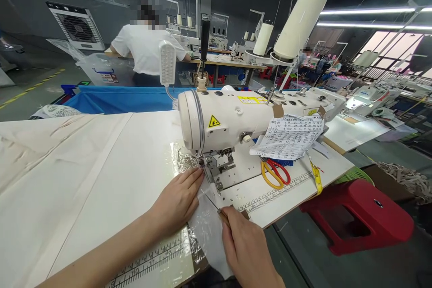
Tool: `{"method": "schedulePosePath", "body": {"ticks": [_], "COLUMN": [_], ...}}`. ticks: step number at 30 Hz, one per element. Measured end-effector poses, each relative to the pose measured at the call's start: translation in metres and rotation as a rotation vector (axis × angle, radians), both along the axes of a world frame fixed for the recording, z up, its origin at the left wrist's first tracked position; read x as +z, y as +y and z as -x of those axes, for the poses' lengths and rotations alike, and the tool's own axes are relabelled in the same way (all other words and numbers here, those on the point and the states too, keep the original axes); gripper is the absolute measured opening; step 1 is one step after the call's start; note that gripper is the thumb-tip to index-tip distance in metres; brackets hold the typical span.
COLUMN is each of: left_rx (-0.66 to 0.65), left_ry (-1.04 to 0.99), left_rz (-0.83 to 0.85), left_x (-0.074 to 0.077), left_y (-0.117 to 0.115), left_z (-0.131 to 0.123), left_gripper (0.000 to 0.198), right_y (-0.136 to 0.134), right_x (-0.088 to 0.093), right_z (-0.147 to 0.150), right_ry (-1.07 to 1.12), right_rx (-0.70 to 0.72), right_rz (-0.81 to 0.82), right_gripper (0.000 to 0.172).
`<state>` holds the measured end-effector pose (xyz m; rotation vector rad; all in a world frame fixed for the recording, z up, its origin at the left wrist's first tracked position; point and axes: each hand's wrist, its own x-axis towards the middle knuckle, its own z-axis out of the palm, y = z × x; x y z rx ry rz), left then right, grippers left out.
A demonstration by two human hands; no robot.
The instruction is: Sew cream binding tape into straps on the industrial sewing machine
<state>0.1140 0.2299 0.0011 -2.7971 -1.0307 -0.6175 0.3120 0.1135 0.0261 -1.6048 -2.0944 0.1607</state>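
Our white cloth [211, 234] lies just before the sewing machine [222, 114]; beside its foot our left hand [178, 195] lies flat, grip unfolded, seemingly steadying the cloth. Nearer us, our right hand's [246, 245] grip wraps an awl [213, 203], pointed machineward, perhaps for guiding.

A white rounded metal sewing machine [224, 119] stands on a flat white surface [135, 162], red-and-yellow loop-handled scissors [284, 176] before its arm, a red plastic stool [381, 209] at right.
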Motion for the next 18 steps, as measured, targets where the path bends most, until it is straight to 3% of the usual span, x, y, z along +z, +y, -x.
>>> {"method": "schedulePosePath", "body": {"ticks": [18], "left_rx": [-0.013], "left_ry": [-0.037], "left_rz": [-0.009], "left_x": [0.006], "left_y": [-0.016], "left_z": [-0.007], "left_gripper": [0.046], "right_y": [0.011], "right_x": [0.006], "right_z": [0.006], "right_ry": [-0.071], "right_rx": [0.004], "right_rz": [0.010], "right_gripper": [0.023]}}
